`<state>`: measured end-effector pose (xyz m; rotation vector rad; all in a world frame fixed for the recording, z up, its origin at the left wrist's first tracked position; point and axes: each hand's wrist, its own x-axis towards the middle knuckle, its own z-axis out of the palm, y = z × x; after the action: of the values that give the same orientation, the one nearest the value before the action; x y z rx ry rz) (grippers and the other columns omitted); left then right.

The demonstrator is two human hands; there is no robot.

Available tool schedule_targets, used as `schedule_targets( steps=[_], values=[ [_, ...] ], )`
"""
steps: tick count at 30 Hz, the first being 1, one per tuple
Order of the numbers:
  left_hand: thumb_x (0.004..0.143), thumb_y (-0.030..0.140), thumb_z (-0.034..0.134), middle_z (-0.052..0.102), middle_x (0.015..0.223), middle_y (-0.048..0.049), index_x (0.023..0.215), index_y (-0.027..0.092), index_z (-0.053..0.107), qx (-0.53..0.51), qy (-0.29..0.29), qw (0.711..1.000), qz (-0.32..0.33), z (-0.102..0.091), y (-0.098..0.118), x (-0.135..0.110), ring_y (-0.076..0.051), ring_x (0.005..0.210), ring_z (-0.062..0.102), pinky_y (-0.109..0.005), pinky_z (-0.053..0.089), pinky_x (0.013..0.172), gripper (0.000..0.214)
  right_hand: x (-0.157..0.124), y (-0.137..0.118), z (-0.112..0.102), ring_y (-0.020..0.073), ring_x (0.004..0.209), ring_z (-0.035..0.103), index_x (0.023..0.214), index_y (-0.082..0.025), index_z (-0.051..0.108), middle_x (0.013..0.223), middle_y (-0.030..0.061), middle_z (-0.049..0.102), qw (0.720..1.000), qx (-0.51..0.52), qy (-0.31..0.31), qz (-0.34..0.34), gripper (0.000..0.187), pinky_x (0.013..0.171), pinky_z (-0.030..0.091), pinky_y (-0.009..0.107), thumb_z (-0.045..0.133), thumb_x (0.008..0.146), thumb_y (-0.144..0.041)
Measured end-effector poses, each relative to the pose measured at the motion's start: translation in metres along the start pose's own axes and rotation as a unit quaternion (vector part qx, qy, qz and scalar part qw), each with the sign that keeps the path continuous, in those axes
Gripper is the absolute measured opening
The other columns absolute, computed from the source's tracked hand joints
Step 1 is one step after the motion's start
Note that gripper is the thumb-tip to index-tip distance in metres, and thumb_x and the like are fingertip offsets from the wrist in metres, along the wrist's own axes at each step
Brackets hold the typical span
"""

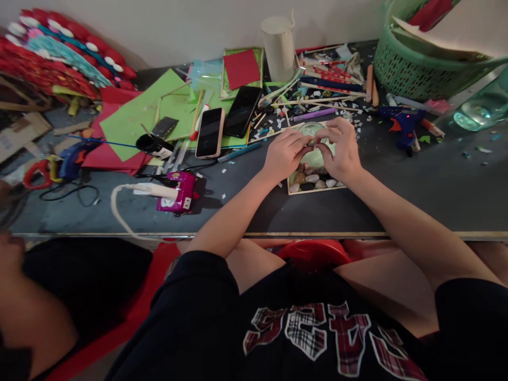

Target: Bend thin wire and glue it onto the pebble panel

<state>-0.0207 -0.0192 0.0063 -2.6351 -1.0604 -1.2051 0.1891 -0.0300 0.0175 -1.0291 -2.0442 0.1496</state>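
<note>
A light wooden frame (317, 190) lies on the dark table in front of me, with smooth pebbles (313, 179) along its near side and a pale green surface behind them. My left hand (286, 152) is over the frame's left part, fingers bent and thumb pressed in. From the right, my right hand (342, 151) meets it with thumb and fingers pinched. The fingertips come together above the pale green area; whatever is between them is too small or hidden to name. Just behind the fingertips shows the curved rim of a clear round piece (311, 127).
Two phones (210, 132), green paper (138, 116) and a magenta power adapter (177, 191) are at left. Paper scraps and sticks litter the back around a white cylinder (278, 50). A blue glue gun (407, 124), green basket (420, 69) and glass (480, 108) stand right. Another person's arm (35, 307) is at left.
</note>
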Motion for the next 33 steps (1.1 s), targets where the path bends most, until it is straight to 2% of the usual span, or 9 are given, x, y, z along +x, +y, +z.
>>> schedule_targets(
  steps=[4,8,14,17,22,25,29,33],
  values=[
    [0.108,0.056,0.039,0.079,0.102,-0.0100,0.116,0.019,0.076,-0.018,-0.005,1.000,-0.018,0.000,0.000,-0.001,-0.023,0.108,0.072,-0.041,0.058,0.098,0.052,0.001,-0.003,0.000,0.0284,0.106,0.072,0.130,-0.025,0.049,0.111,0.0099,0.069,1.000,-0.003,-0.002,-0.021,0.050,0.097,0.055,0.057,0.028,0.108,-0.064],
    [0.106,0.060,0.042,0.080,0.104,-0.0103,0.116,0.022,0.077,-0.080,0.000,0.995,-0.056,0.000,0.004,0.001,-0.024,0.107,0.072,-0.042,0.057,0.098,0.053,0.000,-0.004,0.004,0.0273,0.101,0.071,0.127,-0.026,0.052,0.118,0.0101,0.067,1.000,0.023,0.006,0.009,0.051,0.102,0.054,0.059,0.034,0.105,-0.068],
    [0.103,0.068,0.045,0.081,0.108,-0.0093,0.122,0.026,0.075,-0.172,0.013,0.978,-0.121,0.004,0.008,0.000,-0.022,0.103,0.074,-0.039,0.057,0.092,0.055,-0.002,0.000,0.009,0.0253,0.098,0.069,0.140,-0.027,0.036,0.115,0.0073,0.069,0.996,0.088,0.025,0.005,0.057,0.102,0.056,0.062,0.036,0.104,-0.071],
    [0.102,0.068,0.045,0.080,0.112,-0.0104,0.124,0.026,0.075,-0.187,0.011,0.974,-0.124,0.006,0.008,0.000,-0.023,0.105,0.074,-0.039,0.057,0.092,0.055,-0.003,0.001,0.009,0.0248,0.096,0.068,0.139,-0.028,0.038,0.118,0.0087,0.068,0.995,0.091,0.025,0.016,0.057,0.097,0.059,0.060,0.040,0.103,-0.072],
    [0.102,0.066,0.048,0.081,0.107,-0.0092,0.121,0.026,0.077,-0.197,0.024,0.972,-0.126,0.006,0.009,0.000,-0.022,0.102,0.075,-0.037,0.058,0.090,0.053,-0.004,0.003,0.009,0.0236,0.096,0.069,0.127,-0.025,0.051,0.133,0.0123,0.059,0.997,0.072,0.033,0.007,0.051,0.100,0.059,0.059,0.044,0.102,-0.069],
    [0.100,0.066,0.054,0.082,0.107,-0.0082,0.119,0.027,0.079,-0.203,0.033,0.971,-0.124,0.007,0.007,0.000,-0.022,0.102,0.075,-0.040,0.059,0.093,0.050,-0.004,0.005,0.009,0.0235,0.095,0.068,0.130,-0.025,0.048,0.125,0.0111,0.061,0.996,0.080,0.039,0.003,0.052,0.095,0.060,0.058,0.043,0.103,-0.069],
    [0.098,0.062,0.060,0.082,0.111,-0.0067,0.119,0.030,0.080,-0.194,0.031,0.972,-0.131,0.008,0.005,0.000,-0.023,0.106,0.075,-0.042,0.059,0.096,0.043,-0.005,0.004,0.010,0.0243,0.098,0.067,0.134,-0.027,0.042,0.118,0.0093,0.062,0.995,0.099,0.014,-0.009,0.051,0.092,0.060,0.056,0.033,0.105,-0.068],
    [0.099,0.059,0.061,0.082,0.113,-0.0069,0.119,0.030,0.080,-0.192,0.021,0.973,-0.130,0.007,0.006,0.000,-0.023,0.108,0.075,-0.042,0.060,0.097,0.040,-0.004,0.002,0.012,0.0244,0.101,0.067,0.135,-0.027,0.043,0.115,0.0079,0.062,0.993,0.116,0.005,-0.025,0.051,0.093,0.060,0.055,0.028,0.107,-0.066]
  ],
)
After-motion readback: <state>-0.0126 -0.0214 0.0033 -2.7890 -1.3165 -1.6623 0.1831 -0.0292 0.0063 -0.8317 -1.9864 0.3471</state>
